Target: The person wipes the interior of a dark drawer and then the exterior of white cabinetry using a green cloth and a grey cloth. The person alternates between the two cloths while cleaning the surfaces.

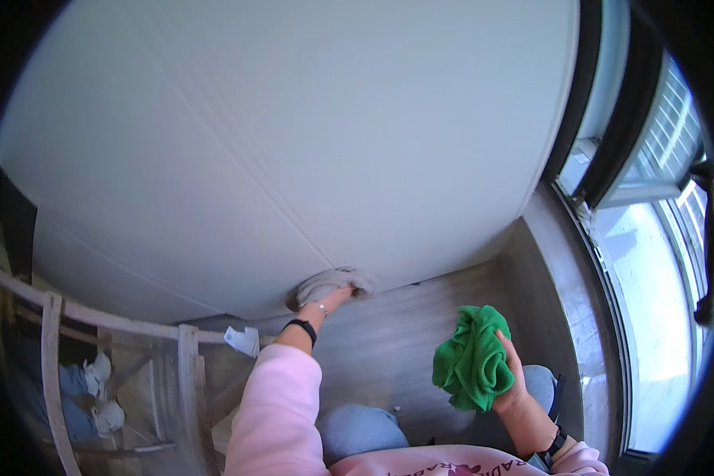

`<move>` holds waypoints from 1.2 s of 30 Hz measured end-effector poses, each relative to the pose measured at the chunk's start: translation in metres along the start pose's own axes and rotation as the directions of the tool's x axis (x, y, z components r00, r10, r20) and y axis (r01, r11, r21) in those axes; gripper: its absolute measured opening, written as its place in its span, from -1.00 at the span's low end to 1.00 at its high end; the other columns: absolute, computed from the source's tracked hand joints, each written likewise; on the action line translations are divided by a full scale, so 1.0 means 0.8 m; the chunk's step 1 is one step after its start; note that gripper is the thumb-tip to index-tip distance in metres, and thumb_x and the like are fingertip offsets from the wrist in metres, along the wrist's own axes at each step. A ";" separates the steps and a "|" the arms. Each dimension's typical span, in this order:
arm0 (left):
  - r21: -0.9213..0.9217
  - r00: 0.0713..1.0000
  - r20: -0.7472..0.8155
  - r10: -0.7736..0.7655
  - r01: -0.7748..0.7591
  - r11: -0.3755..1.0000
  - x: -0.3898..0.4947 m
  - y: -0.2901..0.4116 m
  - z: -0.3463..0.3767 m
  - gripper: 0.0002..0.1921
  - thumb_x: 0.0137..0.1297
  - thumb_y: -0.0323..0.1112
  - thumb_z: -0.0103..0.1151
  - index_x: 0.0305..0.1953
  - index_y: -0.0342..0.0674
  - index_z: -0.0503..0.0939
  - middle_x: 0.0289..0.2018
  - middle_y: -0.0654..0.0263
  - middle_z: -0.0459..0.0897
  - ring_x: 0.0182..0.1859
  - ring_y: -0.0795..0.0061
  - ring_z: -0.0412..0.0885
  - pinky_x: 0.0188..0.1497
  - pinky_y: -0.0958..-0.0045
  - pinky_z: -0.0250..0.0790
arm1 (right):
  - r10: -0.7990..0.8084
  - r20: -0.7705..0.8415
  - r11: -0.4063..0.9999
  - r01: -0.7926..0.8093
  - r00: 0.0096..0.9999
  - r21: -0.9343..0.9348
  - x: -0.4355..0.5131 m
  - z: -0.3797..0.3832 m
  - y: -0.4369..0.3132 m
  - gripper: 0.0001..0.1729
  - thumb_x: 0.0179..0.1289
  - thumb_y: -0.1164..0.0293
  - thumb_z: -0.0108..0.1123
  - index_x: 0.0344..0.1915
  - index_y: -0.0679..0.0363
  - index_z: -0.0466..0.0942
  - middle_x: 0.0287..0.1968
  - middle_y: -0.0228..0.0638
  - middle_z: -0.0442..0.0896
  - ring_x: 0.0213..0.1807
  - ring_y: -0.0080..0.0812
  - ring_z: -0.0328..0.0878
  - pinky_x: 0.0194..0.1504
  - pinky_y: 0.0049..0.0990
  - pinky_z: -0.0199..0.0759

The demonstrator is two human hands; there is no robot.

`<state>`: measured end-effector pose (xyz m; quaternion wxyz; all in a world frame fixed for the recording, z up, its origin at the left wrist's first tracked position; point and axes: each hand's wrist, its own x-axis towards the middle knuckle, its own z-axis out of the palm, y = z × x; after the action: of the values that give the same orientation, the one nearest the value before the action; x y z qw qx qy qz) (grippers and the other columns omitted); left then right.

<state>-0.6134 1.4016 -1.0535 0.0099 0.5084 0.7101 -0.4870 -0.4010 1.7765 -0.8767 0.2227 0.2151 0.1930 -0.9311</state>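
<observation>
My left hand (pixel 338 296) grips a greyish-beige cloth (pixel 327 284) and presses it against the bottom of a white wall panel (pixel 357 149), just above the floor (pixel 369 339). The cloth hides most of its fingers. On the right, my right hand (pixel 511 381) holds a bunched green cloth (pixel 476 357) over the floor, apart from the wall. The thumb lies along the cloth's side; the other fingers are hidden behind it.
A wooden frame (pixel 53 357) stands at left, with a piece of paper (pixel 242 340) on its rail. Behind it are another person's legs and light-coloured shoes (pixel 108 416). To the right, an open window sash (pixel 648 143) stands above a sill (pixel 571 297).
</observation>
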 end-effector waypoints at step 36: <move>-0.637 0.996 0.028 -0.088 0.085 0.766 0.242 -0.163 -0.310 -0.47 0.31 -0.19 -0.11 0.29 -0.21 0.28 0.33 0.07 0.20 0.38 0.11 0.11 0.40 0.19 -0.05 | 0.049 0.099 0.902 -0.087 0.994 0.422 -0.086 -0.031 -0.095 -0.42 0.31 0.06 0.10 0.18 0.17 0.33 0.02 -0.23 0.54 -0.01 -0.32 0.55 0.01 -0.31 0.47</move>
<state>-0.6831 1.7127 -0.9329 0.1578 0.4427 0.8557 -0.2167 -0.3755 1.8735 -0.8441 0.2109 0.2249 -0.0320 -0.9507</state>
